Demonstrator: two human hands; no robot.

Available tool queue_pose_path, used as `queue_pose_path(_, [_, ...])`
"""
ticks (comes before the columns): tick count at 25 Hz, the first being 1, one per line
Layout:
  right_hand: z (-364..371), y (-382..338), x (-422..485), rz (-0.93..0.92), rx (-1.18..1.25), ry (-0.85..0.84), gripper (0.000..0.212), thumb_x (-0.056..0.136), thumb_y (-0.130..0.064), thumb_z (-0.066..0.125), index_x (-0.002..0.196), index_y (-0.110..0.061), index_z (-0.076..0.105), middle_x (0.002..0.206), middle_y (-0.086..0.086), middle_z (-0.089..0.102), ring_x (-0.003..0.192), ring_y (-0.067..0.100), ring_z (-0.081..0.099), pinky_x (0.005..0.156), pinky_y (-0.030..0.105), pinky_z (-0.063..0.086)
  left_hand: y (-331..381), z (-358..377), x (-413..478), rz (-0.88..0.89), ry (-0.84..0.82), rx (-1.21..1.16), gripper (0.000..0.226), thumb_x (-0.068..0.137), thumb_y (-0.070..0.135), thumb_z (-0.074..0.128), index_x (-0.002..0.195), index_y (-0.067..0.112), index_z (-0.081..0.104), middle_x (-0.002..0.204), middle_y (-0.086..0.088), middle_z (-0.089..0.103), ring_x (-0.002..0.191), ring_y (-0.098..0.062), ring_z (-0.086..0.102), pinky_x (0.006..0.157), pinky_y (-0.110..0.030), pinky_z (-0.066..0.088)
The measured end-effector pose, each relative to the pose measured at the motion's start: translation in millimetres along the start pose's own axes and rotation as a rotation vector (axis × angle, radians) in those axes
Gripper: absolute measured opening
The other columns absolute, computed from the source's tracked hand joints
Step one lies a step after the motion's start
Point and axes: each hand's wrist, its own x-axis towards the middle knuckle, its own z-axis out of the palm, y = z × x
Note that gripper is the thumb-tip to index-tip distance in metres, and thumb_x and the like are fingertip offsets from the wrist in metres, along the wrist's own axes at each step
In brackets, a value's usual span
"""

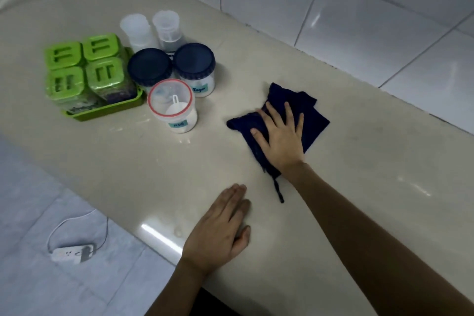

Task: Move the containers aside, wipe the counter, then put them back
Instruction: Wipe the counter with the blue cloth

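Round plastic containers (177,108), crumpled cloth (315,120) under right hand (280,136)

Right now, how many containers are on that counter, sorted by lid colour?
Green-lidded containers, in the green tray: 4
Dark blue-lidded jars, one labelled Sugar: 2
Red-rimmed clear-lidded jar: 1
Translucent white containers at the back: 2
Total: 9 containers

The right hand presses flat on a dark blue cloth; the left hand rests on the counter.
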Motion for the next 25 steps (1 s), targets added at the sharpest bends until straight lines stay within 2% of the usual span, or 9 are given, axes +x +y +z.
queue_pose_path(8, [-12.9,13.4,-36.6,-0.07,-0.033,-0.077,0.056,0.1,-0.049,0.029,0.151,-0.027,0.024,0.161,-0.006,0.018,0.15,0.028,0.002,0.119,0.056,0.001,1.5,-8.5,1.1,0.002,-0.034,-0.047,0.054,0.092,0.037,0.049,0.137,0.006,0.048,0.148,-0.014,0.043,0.143,-0.022,0.029,0.12,-0.033,0.019])
queue_pose_path(11, [-21.7,33.0,-93.9,-0.073,0.006,-0.101,0.055,0.099,-0.049,0.031,0.15,-0.029,0.026,0.161,-0.007,0.018,0.15,0.025,0.001,0.12,0.055,0.003,1.3,-9.8,-0.1,-0.001,-0.031,-0.063,0.055,0.091,0.037,0.05,0.137,0.007,0.048,0.149,-0.012,0.042,0.143,-0.018,0.025,0.119,-0.031,0.018])
queue_pose_path(16, [-19.6,50.7,-229.0,0.057,-0.009,-0.046,0.056,0.098,-0.052,0.029,0.149,-0.027,0.03,0.159,-0.006,0.025,0.15,0.026,0.006,0.118,0.057,0.01,1.8,-4.9,0.4,-0.001,0.006,-0.063,0.055,0.088,0.035,0.05,0.136,0.007,0.048,0.148,-0.012,0.043,0.142,-0.02,0.027,0.118,-0.031,0.019])
queue_pose_path(19, [-11.6,34.1,-277.4,0.001,-0.017,-0.093,0.072,0.091,-0.067,0.037,0.151,-0.03,0.023,0.161,-0.007,0.018,0.149,0.032,0.006,0.117,0.06,0.007,0.6,-1.0,-0.1,0.009,0.033,-0.077,0.055,0.087,0.034,0.052,0.135,0.006,0.049,0.148,-0.013,0.044,0.141,-0.023,0.029,0.116,-0.033,0.023])
queue_pose_path(21, [-9.1,26.3,-275.9,-0.071,-0.023,-0.111,0.08,0.085,-0.073,0.041,0.15,-0.03,0.025,0.162,-0.007,0.015,0.149,0.034,0.006,0.115,0.063,0.006,-0.5,1.2,-0.9,0.018,0.036,-0.074,0.055,0.088,0.033,0.052,0.135,0.006,0.049,0.147,-0.014,0.044,0.141,-0.024,0.031,0.117,-0.033,0.022])
queue_pose_path(25, [-10.5,8.1,-205.4,-0.101,-0.04,-0.089,0.069,0.091,-0.068,0.035,0.148,-0.029,0.031,0.16,-0.006,0.02,0.149,0.032,0.004,0.116,0.064,0.006,-1.2,-1.6,0.6,0.033,0.002,-0.054,0.057,0.09,0.038,0.049,0.137,0.006,0.045,0.148,-0.014,0.043,0.14,-0.025,0.034,0.117,-0.035,0.023])
